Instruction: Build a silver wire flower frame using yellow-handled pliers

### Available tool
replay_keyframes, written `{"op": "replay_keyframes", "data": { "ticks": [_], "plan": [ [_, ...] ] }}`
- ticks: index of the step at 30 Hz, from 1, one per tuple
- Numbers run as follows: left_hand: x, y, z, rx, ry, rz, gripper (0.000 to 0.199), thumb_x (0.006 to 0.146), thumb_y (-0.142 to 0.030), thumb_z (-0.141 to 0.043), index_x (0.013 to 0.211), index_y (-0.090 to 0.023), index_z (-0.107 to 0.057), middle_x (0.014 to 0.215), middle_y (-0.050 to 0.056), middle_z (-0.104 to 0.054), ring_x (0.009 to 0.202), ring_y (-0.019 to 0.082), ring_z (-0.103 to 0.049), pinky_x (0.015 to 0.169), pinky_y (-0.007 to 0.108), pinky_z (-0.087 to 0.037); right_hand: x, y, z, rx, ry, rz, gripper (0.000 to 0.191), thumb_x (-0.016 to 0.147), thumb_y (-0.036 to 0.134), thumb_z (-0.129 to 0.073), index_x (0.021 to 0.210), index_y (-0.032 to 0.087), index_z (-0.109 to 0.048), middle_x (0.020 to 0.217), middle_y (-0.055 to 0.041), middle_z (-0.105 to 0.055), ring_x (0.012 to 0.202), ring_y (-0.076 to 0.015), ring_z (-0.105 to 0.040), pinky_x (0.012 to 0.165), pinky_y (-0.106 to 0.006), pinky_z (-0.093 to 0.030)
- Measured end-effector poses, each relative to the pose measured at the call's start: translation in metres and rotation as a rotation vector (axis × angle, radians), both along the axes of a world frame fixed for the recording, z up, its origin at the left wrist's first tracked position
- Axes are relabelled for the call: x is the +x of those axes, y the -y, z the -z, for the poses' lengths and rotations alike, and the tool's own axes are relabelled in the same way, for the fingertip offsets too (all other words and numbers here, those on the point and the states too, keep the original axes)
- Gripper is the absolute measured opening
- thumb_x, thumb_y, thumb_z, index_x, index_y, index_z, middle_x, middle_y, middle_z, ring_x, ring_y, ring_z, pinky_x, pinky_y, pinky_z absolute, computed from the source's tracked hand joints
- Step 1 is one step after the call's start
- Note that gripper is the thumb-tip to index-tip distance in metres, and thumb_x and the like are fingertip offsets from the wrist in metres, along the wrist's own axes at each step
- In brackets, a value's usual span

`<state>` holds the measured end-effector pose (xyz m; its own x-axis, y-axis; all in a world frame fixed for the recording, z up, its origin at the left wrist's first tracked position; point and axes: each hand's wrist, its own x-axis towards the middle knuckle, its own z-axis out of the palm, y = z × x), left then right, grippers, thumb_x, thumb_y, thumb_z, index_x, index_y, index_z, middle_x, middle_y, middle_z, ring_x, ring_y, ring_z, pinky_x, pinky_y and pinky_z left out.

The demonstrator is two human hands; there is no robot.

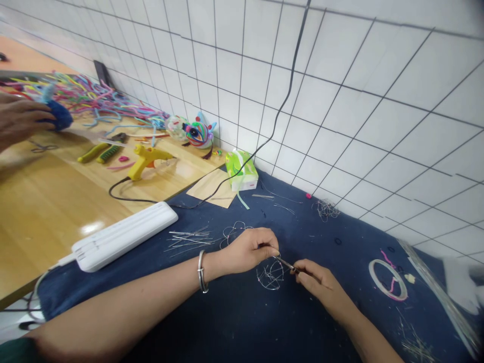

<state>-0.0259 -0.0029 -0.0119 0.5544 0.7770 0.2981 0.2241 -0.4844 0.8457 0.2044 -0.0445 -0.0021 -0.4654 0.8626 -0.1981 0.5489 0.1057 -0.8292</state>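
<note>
My left hand (257,247), with a silver bangle at the wrist, is closed, thumb and fingers pinching thin wire. A rounded, cage-like bundle of bent silver wire (270,276) hangs just below its fingertips. My right hand (315,282) is closed around a slim metal tool that looks like small pliers (286,264). The tool's tip reaches the wire at my left fingertips. Behind my left hand lie another looped wire shape (230,233) and several straight wire pieces (191,239) on the dark blue cloth (212,322).
A white power strip (126,236) lies left of the cloth. On the wooden table are a yellow glue gun (145,160), cutting pliers (100,151) and colourful pipe cleaners (124,108). A co-worker's hand (22,121) holds something blue. A tissue pack (242,171) and white ring (387,280) lie farther off.
</note>
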Motion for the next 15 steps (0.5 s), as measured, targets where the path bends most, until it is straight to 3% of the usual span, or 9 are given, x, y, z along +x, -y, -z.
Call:
{"op": "replay_keyframes", "data": {
  "ticks": [15],
  "plan": [
    [0.0006,0.0004,0.0015,0.022,0.01,-0.012,0.012,0.083,-0.018,-0.051,0.074,-0.014,-0.056,0.073,0.0,-0.056,0.068,0.01,-0.052,0.066,0.021,-0.04,0.0002,0.0006,0.0035,0.019,0.015,0.018,0.03,0.086,0.046,-0.041,0.087,0.022,-0.058,0.076,0.0012,-0.051,0.071,-0.0134,-0.046,0.064,-0.023,-0.035]
  ]
}}
